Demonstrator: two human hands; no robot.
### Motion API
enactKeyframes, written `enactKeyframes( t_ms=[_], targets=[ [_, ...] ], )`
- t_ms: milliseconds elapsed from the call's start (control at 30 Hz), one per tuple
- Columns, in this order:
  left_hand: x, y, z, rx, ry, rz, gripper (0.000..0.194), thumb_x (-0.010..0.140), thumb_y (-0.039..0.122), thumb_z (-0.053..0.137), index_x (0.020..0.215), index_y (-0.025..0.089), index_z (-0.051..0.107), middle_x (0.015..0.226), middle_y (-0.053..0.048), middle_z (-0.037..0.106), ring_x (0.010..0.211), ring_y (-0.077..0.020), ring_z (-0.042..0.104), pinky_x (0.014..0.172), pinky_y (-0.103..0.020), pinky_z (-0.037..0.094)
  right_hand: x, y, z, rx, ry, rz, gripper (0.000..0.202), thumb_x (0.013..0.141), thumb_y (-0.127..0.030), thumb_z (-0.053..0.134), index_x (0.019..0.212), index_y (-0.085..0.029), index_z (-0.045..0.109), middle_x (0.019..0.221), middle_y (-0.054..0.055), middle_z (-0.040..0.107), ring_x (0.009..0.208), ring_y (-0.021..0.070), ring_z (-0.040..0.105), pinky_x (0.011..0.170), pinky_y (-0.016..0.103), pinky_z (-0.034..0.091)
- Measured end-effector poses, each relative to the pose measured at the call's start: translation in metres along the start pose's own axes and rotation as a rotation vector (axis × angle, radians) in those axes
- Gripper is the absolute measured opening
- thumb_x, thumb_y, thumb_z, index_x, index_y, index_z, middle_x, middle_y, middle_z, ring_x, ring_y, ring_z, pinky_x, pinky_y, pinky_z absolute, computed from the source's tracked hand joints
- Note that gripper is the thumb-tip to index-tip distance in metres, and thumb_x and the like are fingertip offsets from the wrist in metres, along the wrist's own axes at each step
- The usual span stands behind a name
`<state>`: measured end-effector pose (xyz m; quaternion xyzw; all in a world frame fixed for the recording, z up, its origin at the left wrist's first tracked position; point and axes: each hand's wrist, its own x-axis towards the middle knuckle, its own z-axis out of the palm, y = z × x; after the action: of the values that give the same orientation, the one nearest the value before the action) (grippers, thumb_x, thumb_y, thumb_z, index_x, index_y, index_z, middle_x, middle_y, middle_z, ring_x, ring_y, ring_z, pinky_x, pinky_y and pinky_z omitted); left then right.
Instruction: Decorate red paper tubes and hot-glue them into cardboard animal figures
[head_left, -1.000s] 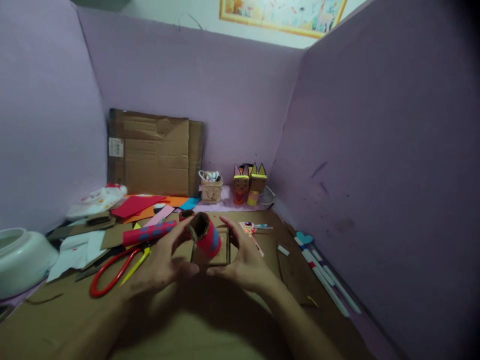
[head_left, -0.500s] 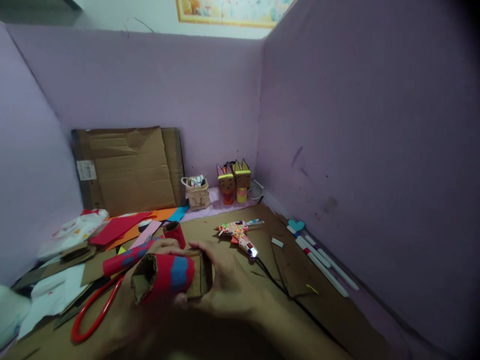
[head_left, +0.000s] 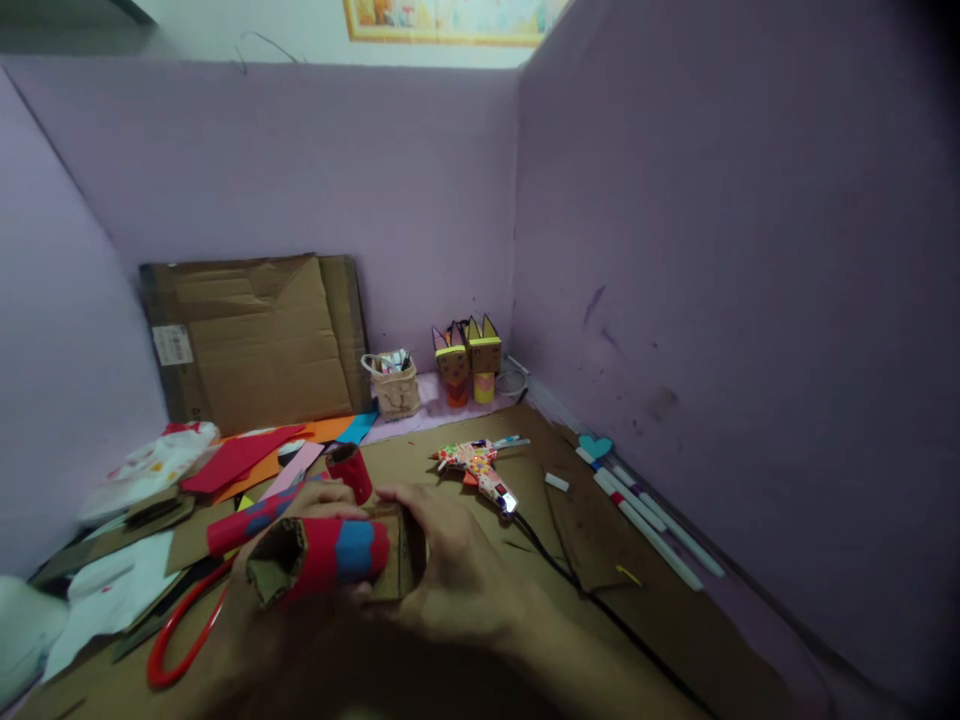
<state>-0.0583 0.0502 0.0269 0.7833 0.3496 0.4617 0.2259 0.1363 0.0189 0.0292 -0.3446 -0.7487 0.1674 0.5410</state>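
My left hand [head_left: 251, 635] is wrapped round a cardboard tube [head_left: 322, 560] covered in red paper with a blue patch; its hollow end faces left. Its fingers show over the tube's far side. My right hand [head_left: 461, 585] grips a small brown cardboard box [head_left: 394, 560], thumb and fingers on opposite sides. Tube and box meet end to end; whether they are glued I cannot tell. Behind the left fingers lie a longer red tube with blue patches [head_left: 232, 532] and a short upright red tube [head_left: 351, 472]. Red-handled scissors [head_left: 161, 650] lie beside my left hand, blades hidden.
A patterned glue gun [head_left: 480, 465] lies beyond my right hand, its black cord [head_left: 555, 570] running toward me. Several markers [head_left: 652, 535] line the right wall. Coloured paper [head_left: 240, 465] and scraps cover the left. Two cardboard cat figures [head_left: 484, 355] and a small bag [head_left: 396, 390] stand behind.
The tube and box have tilted slightly, with the tube's open end a little lower and further left. Both hands keep their hold. The camera view has shifted slightly.
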Motion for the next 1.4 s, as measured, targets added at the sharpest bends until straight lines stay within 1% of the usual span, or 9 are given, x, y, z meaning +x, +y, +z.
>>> enactKeyframes(
  t_ms=[133, 233, 300, 367, 467, 567, 833, 1167, 1400],
  targets=[
    [0.003, 0.006, -0.002, 0.051, -0.022, 0.002, 0.043, 0.066, 0.038, 0.075, 0.105, 0.026, 0.062, 0.117, -0.008, 0.057, 0.111, -0.0308, 0.055, 0.096, -0.047, 0.046, 0.000, 0.004, -0.001, 0.025, -0.004, 0.042, 0.071, 0.058, -0.036, 0.080, 0.121, -0.019, 0.050, 0.111, 0.006, 0.066, 0.098, 0.0187, 0.063, 0.088, 0.028, 0.049],
    [0.008, 0.020, -0.008, 0.043, -0.077, 0.027, 0.074, 0.061, 0.055, 0.073, 0.126, 0.028, 0.050, 0.128, -0.010, 0.053, 0.122, -0.0344, 0.048, 0.101, -0.048, 0.043, 0.001, 0.009, -0.004, 0.033, -0.002, 0.120, 0.074, 0.053, -0.033, 0.083, 0.119, -0.021, 0.052, 0.110, 0.006, 0.066, 0.098, 0.0204, 0.063, 0.085, 0.029, 0.050],
    [0.009, 0.028, -0.014, -0.024, 0.000, 0.047, 0.084, 0.064, 0.060, 0.068, 0.135, 0.029, 0.038, 0.136, -0.012, 0.047, 0.126, -0.0347, 0.045, 0.102, -0.047, 0.043, 0.001, 0.012, -0.005, 0.033, -0.017, 0.155, 0.071, 0.054, -0.029, 0.082, 0.118, -0.021, 0.052, 0.111, 0.006, 0.065, 0.100, 0.0217, 0.063, 0.085, 0.031, 0.050],
    [0.009, 0.034, -0.022, 0.008, 0.028, 0.091, 0.081, 0.070, 0.055, 0.067, 0.138, 0.030, 0.032, 0.142, -0.012, 0.040, 0.130, -0.0345, 0.040, 0.104, -0.050, 0.041, 0.001, 0.013, -0.006, 0.020, -0.024, 0.159, 0.069, 0.054, -0.028, 0.081, 0.117, -0.021, 0.052, 0.111, 0.007, 0.064, 0.100, 0.0225, 0.062, 0.087, 0.034, 0.049],
    [0.006, 0.038, -0.033, 0.254, -0.047, 0.236, 0.074, 0.072, 0.040, 0.070, 0.137, 0.032, 0.035, 0.147, -0.009, 0.035, 0.135, -0.0343, 0.032, 0.107, -0.052, 0.036, 0.000, 0.010, -0.005, -0.010, -0.054, 0.095, 0.064, 0.058, -0.024, 0.077, 0.116, -0.020, 0.051, 0.109, 0.008, 0.064, 0.096, 0.0222, 0.062, 0.084, 0.033, 0.049],
    [0.004, 0.044, -0.038, 0.473, -0.140, 0.409, 0.073, 0.072, 0.029, 0.071, 0.137, 0.033, 0.036, 0.148, -0.007, 0.032, 0.134, -0.0312, 0.034, 0.104, -0.045, 0.043, 0.000, 0.005, -0.006, -0.062, -0.099, -0.012, 0.057, 0.065, -0.018, 0.069, 0.118, -0.021, 0.048, 0.107, 0.007, 0.064, 0.093, 0.0210, 0.061, 0.079, 0.031, 0.050],
    [0.000, 0.047, -0.038, 0.673, -0.172, 0.570, 0.057, 0.075, 0.025, 0.066, 0.129, 0.027, 0.047, 0.129, -0.008, 0.055, 0.112, -0.0233, 0.058, 0.089, -0.028, 0.053, 0.000, -0.001, -0.011, -0.228, -0.049, -0.178, 0.054, 0.073, -0.008, 0.057, 0.124, -0.018, 0.042, 0.112, 0.010, 0.062, 0.100, 0.0227, 0.057, 0.087, 0.038, 0.046],
    [-0.002, 0.043, -0.030, 0.619, -0.116, 0.496, 0.032, 0.077, 0.026, 0.064, 0.109, 0.029, 0.057, 0.107, -0.004, 0.065, 0.094, -0.0178, 0.066, 0.076, -0.021, 0.055, 0.001, -0.001, -0.009, -0.284, 0.036, -0.268, 0.048, 0.078, -0.011, 0.052, 0.124, -0.014, 0.042, 0.107, 0.014, 0.064, 0.097, 0.0245, 0.060, 0.084, 0.041, 0.050],
    [0.003, 0.043, -0.031, 0.625, -0.133, 0.560, 0.039, 0.072, 0.020, 0.066, 0.109, 0.027, 0.057, 0.107, -0.003, 0.066, 0.095, -0.0171, 0.066, 0.078, -0.020, 0.054, 0.000, -0.004, -0.009, -0.243, 0.018, -0.238, 0.045, 0.078, -0.013, 0.054, 0.122, -0.018, 0.044, 0.108, 0.012, 0.065, 0.099, 0.0237, 0.060, 0.087, 0.041, 0.048]
  ],
)
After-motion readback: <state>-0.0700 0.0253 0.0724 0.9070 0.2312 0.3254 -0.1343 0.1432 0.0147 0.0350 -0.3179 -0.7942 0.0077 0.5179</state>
